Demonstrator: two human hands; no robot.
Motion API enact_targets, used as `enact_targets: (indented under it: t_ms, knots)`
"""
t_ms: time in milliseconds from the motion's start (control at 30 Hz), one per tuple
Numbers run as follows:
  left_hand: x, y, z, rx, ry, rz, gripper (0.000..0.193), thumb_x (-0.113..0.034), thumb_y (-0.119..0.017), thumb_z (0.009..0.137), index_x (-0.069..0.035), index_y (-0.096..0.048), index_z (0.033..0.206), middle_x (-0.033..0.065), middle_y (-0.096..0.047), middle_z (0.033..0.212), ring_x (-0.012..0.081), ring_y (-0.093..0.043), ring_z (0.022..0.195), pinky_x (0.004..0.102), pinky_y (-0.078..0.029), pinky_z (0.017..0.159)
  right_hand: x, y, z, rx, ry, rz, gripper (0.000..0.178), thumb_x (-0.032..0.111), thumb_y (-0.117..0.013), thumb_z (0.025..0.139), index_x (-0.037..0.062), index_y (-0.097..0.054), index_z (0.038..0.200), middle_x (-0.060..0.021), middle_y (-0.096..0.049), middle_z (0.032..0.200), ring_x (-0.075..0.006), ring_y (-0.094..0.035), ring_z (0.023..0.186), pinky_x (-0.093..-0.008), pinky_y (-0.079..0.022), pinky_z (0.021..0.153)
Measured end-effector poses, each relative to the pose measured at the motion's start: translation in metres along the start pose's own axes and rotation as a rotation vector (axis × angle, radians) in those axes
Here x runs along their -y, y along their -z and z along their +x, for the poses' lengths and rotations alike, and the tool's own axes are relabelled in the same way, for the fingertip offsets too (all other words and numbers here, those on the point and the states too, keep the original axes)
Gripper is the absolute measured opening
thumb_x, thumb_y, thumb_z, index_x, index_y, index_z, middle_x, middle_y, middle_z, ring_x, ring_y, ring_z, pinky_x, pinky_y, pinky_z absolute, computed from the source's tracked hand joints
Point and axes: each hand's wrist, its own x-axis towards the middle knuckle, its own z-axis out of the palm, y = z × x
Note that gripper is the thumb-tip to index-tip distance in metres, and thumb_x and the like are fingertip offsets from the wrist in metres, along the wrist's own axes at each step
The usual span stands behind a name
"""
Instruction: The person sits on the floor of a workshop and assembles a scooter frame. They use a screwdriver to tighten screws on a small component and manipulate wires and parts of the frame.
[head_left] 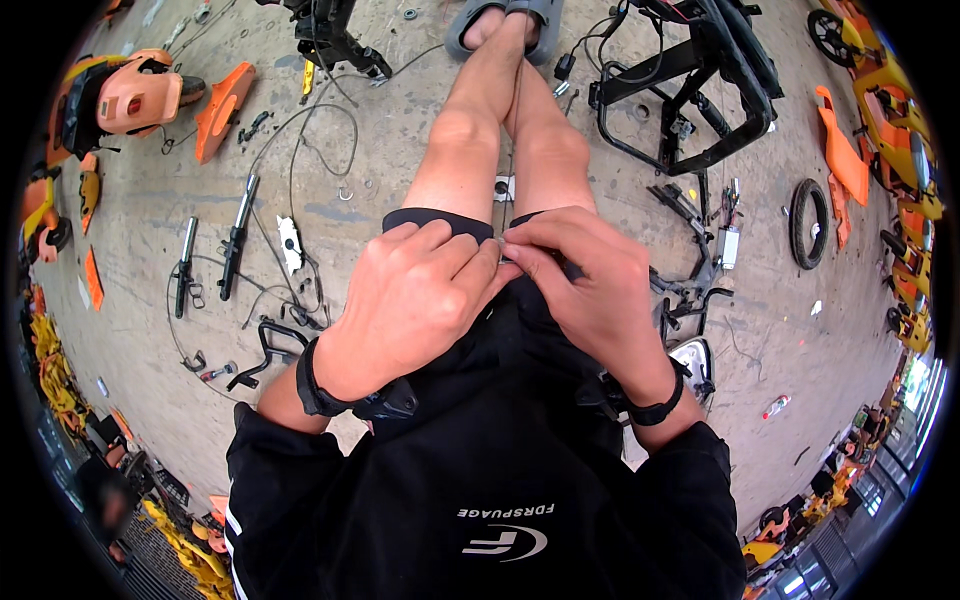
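Over my lap, my two hands meet with fingertips nearly touching. My left hand (pixel 415 300) is closed, its knuckles up and its fingers curled inward. The thumb and forefinger of my right hand (pixel 592 272) are pinched together against the left fingertips. Between them shows a sliver of something small and greyish, mostly hidden by the fingers; its kind cannot be made out. A thin dark line, perhaps a cable, runs between my legs toward the hands. Just beyond, on the floor between my legs, lies a small pale plate (pixel 504 188) with a dark centre.
A black metal frame (pixel 690 95) stands at far right, near a loose tyre (pixel 808 224). Left on the concrete lie two fork tubes (pixel 238 240) (pixel 186 268), cables and a bent black bracket (pixel 268 352). Orange panels (pixel 224 112) and scooters (pixel 140 95) line the sides.
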Motion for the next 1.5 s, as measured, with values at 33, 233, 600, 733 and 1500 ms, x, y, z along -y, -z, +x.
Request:
enact_targets:
  t_ms: [33,233,600,733,1500]
  knots:
    - [0.0,0.0,0.0,0.002,-0.002,0.007,0.02,-0.015,-0.08,0.07,-0.003,-0.069,0.082,0.0014,-0.054,0.062,0.0174,-0.053,0.055,0.0313,-0.039,0.046,0.0,0.0,0.0,0.002,-0.018,-0.006,0.009,-0.001,-0.071,0.078,-0.0012,-0.068,0.086,-0.0105,-0.067,0.082,-0.0254,-0.066,0.071,-0.0312,-0.053,0.062]
    - [0.0,-0.001,0.0,-0.013,-0.005,0.01,0.019,-0.015,-0.08,0.07,-0.004,-0.068,0.081,0.0013,-0.053,0.061,0.0179,-0.053,0.055,0.0314,-0.039,0.047,0.003,-0.001,0.004,0.007,-0.092,-0.02,0.009,0.002,-0.073,0.078,-0.0008,-0.068,0.086,-0.0099,-0.067,0.08,-0.0232,-0.064,0.064,-0.0295,-0.051,0.055]
    - [0.005,0.0,0.003,0.026,-0.005,0.004,0.018,-0.018,-0.079,0.071,-0.006,-0.066,0.077,0.0009,-0.05,0.059,0.0187,-0.052,0.054,0.0325,-0.038,0.047,-0.014,-0.01,0.008,-0.058,-0.083,-0.003,0.005,0.001,-0.072,0.077,0.0001,-0.069,0.081,-0.0105,-0.067,0.078,-0.0237,-0.065,0.064,-0.0301,-0.051,0.057]
    - [0.0,0.009,0.0,0.028,-0.02,-0.012,0.018,-0.019,-0.079,0.071,-0.008,-0.066,0.076,0.0002,-0.047,0.058,0.0178,-0.051,0.053,0.0319,-0.037,0.046,-0.035,0.006,0.014,-0.13,-0.279,-0.042,0.006,0.0,-0.069,0.082,-0.0037,-0.07,0.087,-0.009,-0.069,0.081,-0.0135,-0.064,0.069,-0.0252,-0.051,0.063]
    - [0.002,0.005,-0.002,0.006,-0.013,0.023,0.019,-0.019,-0.079,0.072,-0.008,-0.064,0.074,-0.0001,-0.047,0.059,0.0168,-0.051,0.055,0.0315,-0.038,0.047,0.003,-0.007,0.005,-0.017,-0.175,0.023,0.007,0.0,-0.072,0.077,-0.0014,-0.069,0.083,-0.0103,-0.069,0.081,-0.0225,-0.068,0.073,-0.0285,-0.053,0.063]
